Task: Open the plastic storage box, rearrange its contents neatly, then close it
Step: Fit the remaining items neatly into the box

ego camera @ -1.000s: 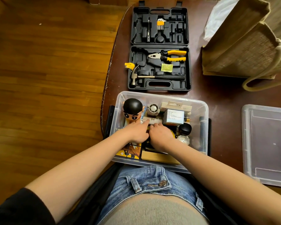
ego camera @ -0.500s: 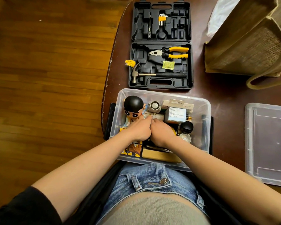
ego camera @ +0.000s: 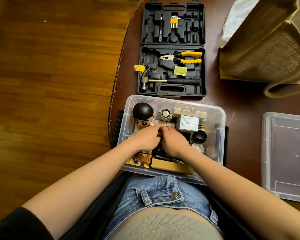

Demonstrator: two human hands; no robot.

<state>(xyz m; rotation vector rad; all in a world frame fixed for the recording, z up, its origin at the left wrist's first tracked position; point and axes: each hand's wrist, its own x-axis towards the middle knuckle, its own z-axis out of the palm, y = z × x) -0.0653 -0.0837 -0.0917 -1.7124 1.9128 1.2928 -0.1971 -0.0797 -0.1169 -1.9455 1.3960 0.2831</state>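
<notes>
Fingertips hidden; left hand [ego camera: 146, 140], right hand [ego camera: 174, 142] perhaps gripping contents.

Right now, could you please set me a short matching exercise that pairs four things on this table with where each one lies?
Things:
1. hammer
2. lid
3. doll
4. woven bag

Places:
A. inside the clear storage box
B. flat on the table, right of the storage box
C. in the open black tool case
D. far right corner of the table

Pairs: 1-C, 2-B, 3-A, 4-D
</notes>
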